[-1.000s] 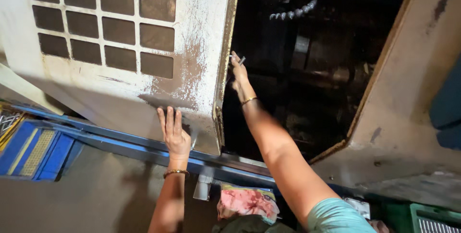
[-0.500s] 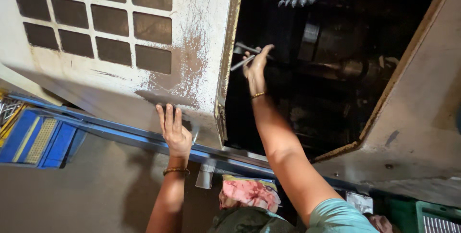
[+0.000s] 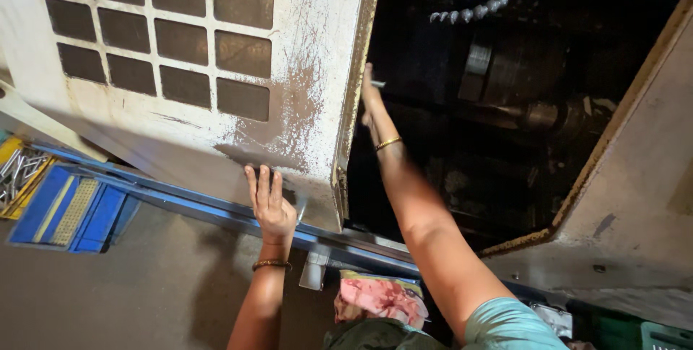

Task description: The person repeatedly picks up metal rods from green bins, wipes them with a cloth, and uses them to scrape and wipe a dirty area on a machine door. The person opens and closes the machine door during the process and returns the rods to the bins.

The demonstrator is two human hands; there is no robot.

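White, rust-flecked metal fills the upper left of the frame: a machine door [image 3: 216, 68] with a grid of dark panes. Right of it gapes the dark machine cavity [image 3: 505, 105] (a segmented hose hangs near the top). At lower centre the left hand [image 3: 271, 206] lies flat on the door's bottom edge, fingers straight and close together. The right hand [image 3: 371, 101] reaches into the cavity at the door's edge, pinching a small metal piece [image 3: 378, 84].
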